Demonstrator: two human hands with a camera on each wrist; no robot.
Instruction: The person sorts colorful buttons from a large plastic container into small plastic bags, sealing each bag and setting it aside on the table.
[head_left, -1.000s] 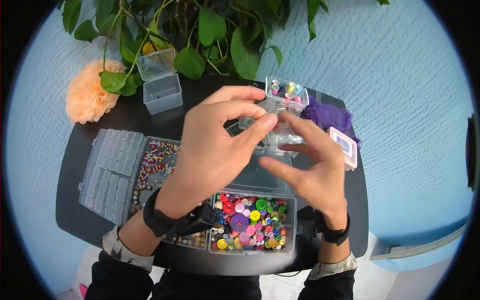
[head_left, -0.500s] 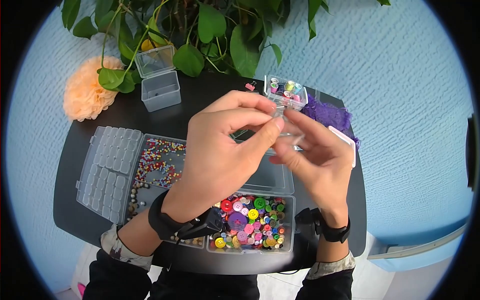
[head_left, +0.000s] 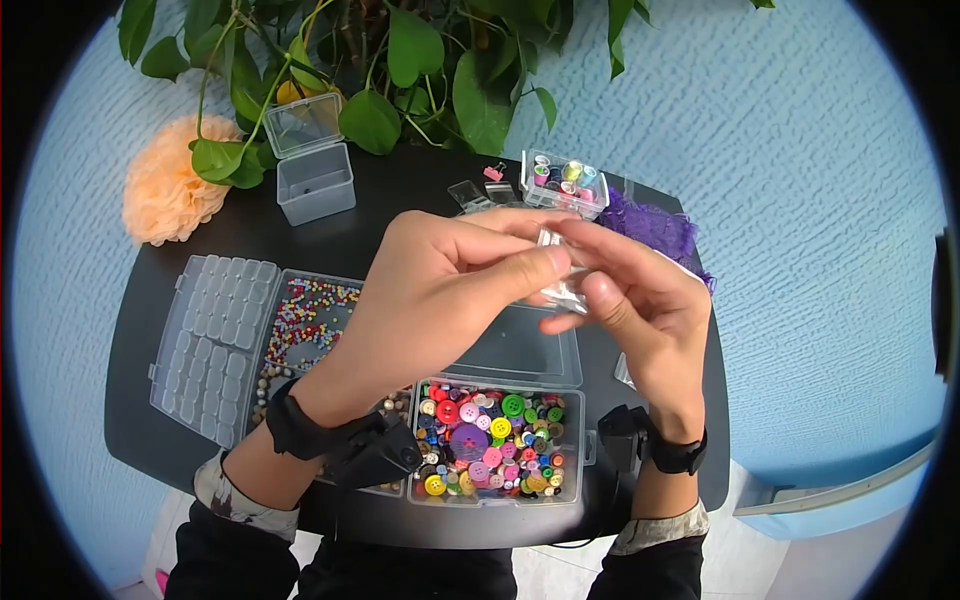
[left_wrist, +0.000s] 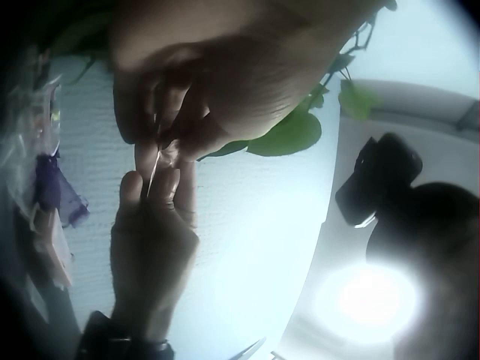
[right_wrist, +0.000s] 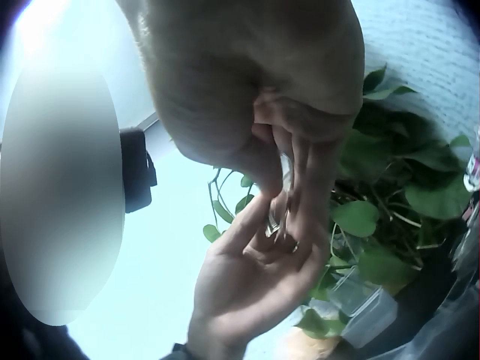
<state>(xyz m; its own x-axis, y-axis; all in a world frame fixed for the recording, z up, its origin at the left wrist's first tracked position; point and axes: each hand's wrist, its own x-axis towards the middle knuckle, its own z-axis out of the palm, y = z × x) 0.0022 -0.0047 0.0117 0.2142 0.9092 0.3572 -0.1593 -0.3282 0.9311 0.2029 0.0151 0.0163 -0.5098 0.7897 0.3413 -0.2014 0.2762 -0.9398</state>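
Note:
A small crinkled piece of clear plastic, like a little bag [head_left: 565,292], is held up between both hands over the table. My left hand [head_left: 430,290] pinches it between thumb and fingers from the left. From the other side my right hand [head_left: 660,320] holds it, thumb in front and fingers behind. In the left wrist view the plastic [left_wrist: 154,172] appears edge-on as a thin bright line between the fingertips. Below the hands lies an open clear case of colourful buttons [head_left: 495,440], its lid [head_left: 525,345] folded back.
Left stands a divided case with small beads [head_left: 305,310] and a ridged lid [head_left: 215,330]. Behind are an empty lidded box [head_left: 317,185], a box of thread spools [head_left: 567,185], a pink clip [head_left: 494,173] and purple mesh [head_left: 655,225]. Plant leaves [head_left: 415,45] overhang the back.
My right hand has come in from apart, its fingers closing onto the clear plastic beside the left fingertips. The left hand has shifted slightly right, and the plastic is now bunched between both hands.

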